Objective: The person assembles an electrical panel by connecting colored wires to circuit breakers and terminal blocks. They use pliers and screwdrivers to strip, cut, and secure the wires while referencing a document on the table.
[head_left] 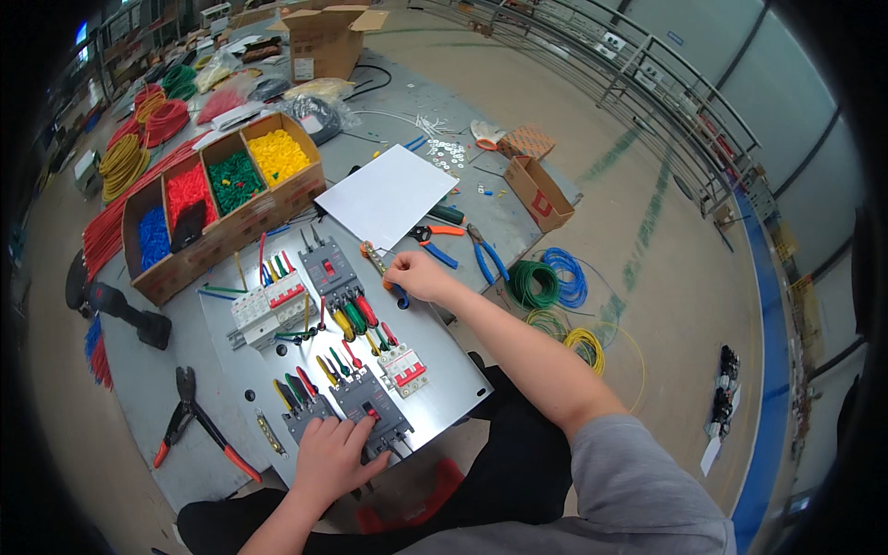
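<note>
My left hand [335, 455] lies over the lower edge of a grey moulded-case circuit breaker [372, 407] with a red switch, fingers spread. My right hand [418, 277] is pinched at the panel's far right edge, beside a brass terminal bar [375, 259] with an orange end; what its fingertips hold is hidden. A blue piece [400, 298] shows just below those fingers. On the metal mounting panel [444, 384] sit another large breaker [329, 268], a row of small breakers [273, 307], a red-switched small breaker [404, 370] and several coloured wires. A second brass bar [271, 433] lies at the left.
A divided cardboard box [231, 227] holds blue, red, green and yellow caps. White board [387, 196], orange-handled pliers [433, 242] and blue-handled pliers [486, 254] lie beyond the panel. Left are a crimping tool [196, 416] and a cordless drill [120, 310]. Wire coils [534, 284] lie right.
</note>
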`<state>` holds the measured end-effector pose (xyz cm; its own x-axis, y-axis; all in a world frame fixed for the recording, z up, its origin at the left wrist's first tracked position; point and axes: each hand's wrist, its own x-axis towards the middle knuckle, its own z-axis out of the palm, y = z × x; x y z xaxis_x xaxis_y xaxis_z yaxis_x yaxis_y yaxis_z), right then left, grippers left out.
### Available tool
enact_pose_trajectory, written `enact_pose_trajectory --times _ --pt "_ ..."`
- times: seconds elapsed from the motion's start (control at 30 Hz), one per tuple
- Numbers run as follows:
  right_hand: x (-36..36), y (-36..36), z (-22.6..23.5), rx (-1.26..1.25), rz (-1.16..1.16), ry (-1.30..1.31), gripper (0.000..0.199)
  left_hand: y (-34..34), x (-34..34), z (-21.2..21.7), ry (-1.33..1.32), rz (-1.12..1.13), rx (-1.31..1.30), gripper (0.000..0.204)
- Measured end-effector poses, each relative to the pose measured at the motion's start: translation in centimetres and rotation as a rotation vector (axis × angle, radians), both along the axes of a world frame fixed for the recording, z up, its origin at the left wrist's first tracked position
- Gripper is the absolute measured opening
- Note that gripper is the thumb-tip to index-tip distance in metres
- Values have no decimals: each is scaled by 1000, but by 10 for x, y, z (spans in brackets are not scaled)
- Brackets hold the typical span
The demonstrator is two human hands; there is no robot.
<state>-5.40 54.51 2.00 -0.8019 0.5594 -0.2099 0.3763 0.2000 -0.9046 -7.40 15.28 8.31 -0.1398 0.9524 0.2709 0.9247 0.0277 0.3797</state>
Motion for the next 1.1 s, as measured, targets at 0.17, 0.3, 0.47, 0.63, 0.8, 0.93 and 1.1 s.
enact_pose_trajectory --times 0.17,0.3,0.47,0.63,0.8,0.93,1.1 --pt "-8 -6 24 -64 -10 -177 19 -2 0 0 4 19 -18 57" --pt "-7 -3 34 -149 -4 -223 18 -2 1 1 14 15 -14 56" --pt "-2 12 21 -263 6 -188 18 -1 1 3 25 9 -14 56" --pt "-1 16 14 -332 2 -174 19 -1 1 1 23 11 -9 55" --pt "0 5 25 -176 -43 -142 25 -3 0 0 20 18 -17 55" --pt "2 4 31 244 106 -56 25 -1 1 0 24 6 -6 55" --pt "2 -18 48 604 165 -135 15 -4 -2 -2 -118 -5 66 47"
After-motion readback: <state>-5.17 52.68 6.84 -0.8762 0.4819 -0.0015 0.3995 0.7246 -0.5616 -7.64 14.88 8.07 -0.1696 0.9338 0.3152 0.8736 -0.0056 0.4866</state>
